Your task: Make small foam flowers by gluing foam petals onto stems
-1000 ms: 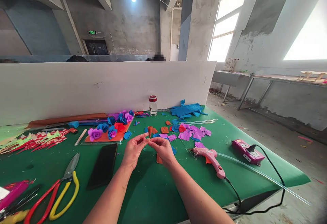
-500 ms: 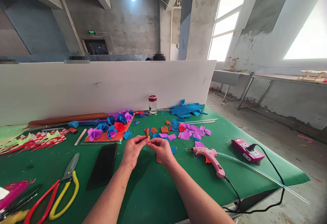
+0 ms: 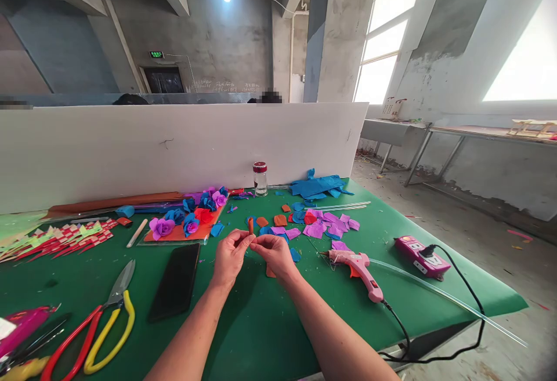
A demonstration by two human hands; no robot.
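Between the fingertips of both hands, above the middle of the green table [image 3: 261, 334], is a small rolled piece of orange-brown crepe paper [image 3: 250, 225]. My left hand [image 3: 229, 256] pinches its lower end, and the roll stands upright over the fingers. My right hand [image 3: 277, 254] pinches at the same spot from the right; its fingertips meet the left ones and partly hide the base. Beyond the hands lie loose purple petals [image 3: 315, 229], blue petals [image 3: 299, 217] and orange-brown petals [image 3: 279, 220]. Finished paper flowers [image 3: 191, 224] rest on an orange sheet at the left.
A pink glue gun [image 3: 357, 268] lies right of my hands, its cable running to a magenta power block [image 3: 422, 257]. Left are a black phone [image 3: 174, 282] and red-and-yellow scissors [image 3: 117, 305]. A red-lidded jar [image 3: 260, 179] stands before the white partition [image 3: 183, 149].
The orange-brown paper has become narrower and more tightly rolled above the fingertips. My left hand has turned slightly; my right hand stays nearly in place.
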